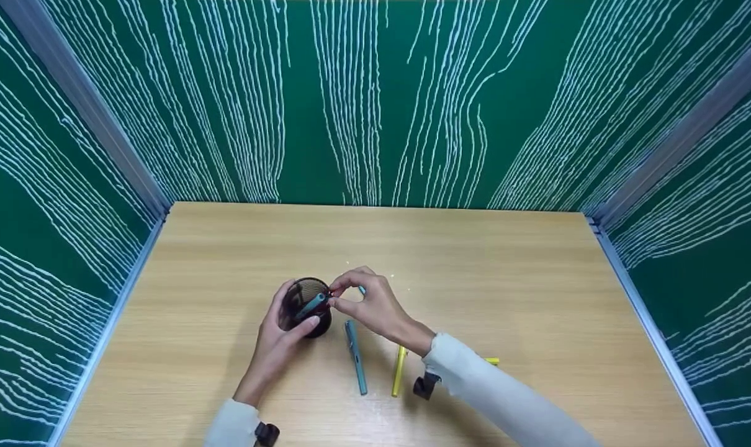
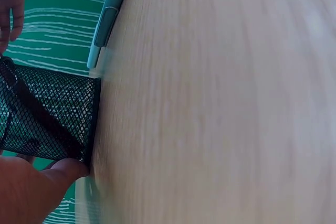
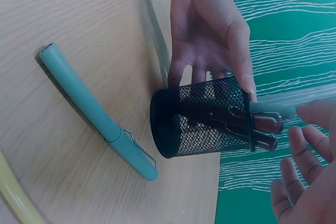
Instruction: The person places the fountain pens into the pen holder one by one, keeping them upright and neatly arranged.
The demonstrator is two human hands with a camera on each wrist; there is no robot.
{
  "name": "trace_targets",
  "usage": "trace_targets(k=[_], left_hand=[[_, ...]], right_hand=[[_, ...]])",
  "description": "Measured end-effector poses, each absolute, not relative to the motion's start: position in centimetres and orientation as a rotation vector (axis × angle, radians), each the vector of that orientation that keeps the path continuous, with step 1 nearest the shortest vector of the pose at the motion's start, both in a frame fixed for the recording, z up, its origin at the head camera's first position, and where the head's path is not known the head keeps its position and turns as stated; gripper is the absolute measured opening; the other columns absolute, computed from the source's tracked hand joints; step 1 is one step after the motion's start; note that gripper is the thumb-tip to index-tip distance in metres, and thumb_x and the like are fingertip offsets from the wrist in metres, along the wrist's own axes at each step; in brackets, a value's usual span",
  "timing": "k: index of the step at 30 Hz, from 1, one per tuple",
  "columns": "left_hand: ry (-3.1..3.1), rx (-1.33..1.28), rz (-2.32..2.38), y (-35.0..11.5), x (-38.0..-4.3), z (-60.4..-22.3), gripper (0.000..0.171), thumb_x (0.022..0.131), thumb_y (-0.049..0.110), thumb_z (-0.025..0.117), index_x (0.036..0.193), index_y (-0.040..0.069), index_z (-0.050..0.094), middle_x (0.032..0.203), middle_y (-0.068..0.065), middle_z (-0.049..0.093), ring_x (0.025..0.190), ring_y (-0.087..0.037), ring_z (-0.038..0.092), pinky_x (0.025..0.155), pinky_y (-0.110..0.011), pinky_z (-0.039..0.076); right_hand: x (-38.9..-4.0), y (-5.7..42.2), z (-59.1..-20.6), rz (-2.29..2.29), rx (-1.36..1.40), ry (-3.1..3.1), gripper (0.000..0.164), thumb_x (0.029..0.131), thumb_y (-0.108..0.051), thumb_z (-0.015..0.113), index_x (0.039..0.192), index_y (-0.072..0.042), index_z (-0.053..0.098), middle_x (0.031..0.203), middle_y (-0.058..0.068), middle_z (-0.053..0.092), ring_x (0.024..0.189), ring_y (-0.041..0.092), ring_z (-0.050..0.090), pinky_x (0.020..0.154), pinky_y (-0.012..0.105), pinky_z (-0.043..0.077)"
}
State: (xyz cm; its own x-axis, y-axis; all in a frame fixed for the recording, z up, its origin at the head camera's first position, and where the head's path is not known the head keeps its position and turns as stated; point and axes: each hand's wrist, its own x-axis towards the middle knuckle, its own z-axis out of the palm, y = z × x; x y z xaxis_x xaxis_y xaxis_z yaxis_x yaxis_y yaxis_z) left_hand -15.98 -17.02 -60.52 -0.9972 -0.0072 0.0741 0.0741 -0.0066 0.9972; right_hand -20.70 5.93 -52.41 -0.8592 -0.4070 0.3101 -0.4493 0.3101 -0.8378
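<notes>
the left hand (image 1: 273, 349) curves in a hold, thumb apart from fingers. the right hand (image 1: 378, 309) faces it, fingers loosely bent.

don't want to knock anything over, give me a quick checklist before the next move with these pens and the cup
1. Cup steadied: ok, the left hand holds it by the side.
2. Cup opening facing up: ok.
3. Pens inside the cup: ok, a teal one and dark reddish ones stick out of the rim.
4. Right hand clear of the pens: cannot tell, its fingers are at the rim.
5. Loose pens off the table: not ok, another teal pen and a yellow pen lie on it.
</notes>
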Motion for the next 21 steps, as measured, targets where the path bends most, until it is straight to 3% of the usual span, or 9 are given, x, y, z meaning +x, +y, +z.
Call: trace_targets(k=[8, 21], left_hand=[[-2.154, -0.077, -2.206, -17.0, -15.9, -60.4, 0.089, 0.095, 0.012, 0.087, 0.170, 0.024, 0.040, 0.167, -0.009, 0.050, 0.156, -0.029, 0.045, 0.132, -0.050, 0.030], [-2.137, -0.071, -2.224, -16.9, -16.0, -60.5, 0.091, 0.095, 0.009, 0.086, 0.172, 0.012, 0.036, 0.167, -0.015, 0.049, 0.155, -0.033, 0.046, 0.132, -0.051, 0.031]], right_hand=[[-20.5, 6.8, -52.7, 1.610, 0.790, -2.524, 0.015, 0.095, -0.012, 0.087, 0.108, -0.007, 0.083, 0.099, -0.008, 0.079, 0.116, 0.018, 0.065, 0.107, 0.045, 0.050], [-20.0, 9.4, -54.2, 1.571, 0.735, -2.558, 0.012, 0.095, -0.012, 0.087, 0.106, -0.015, 0.083, 0.099, -0.009, 0.078, 0.112, 0.018, 0.066, 0.105, 0.044, 0.053]])
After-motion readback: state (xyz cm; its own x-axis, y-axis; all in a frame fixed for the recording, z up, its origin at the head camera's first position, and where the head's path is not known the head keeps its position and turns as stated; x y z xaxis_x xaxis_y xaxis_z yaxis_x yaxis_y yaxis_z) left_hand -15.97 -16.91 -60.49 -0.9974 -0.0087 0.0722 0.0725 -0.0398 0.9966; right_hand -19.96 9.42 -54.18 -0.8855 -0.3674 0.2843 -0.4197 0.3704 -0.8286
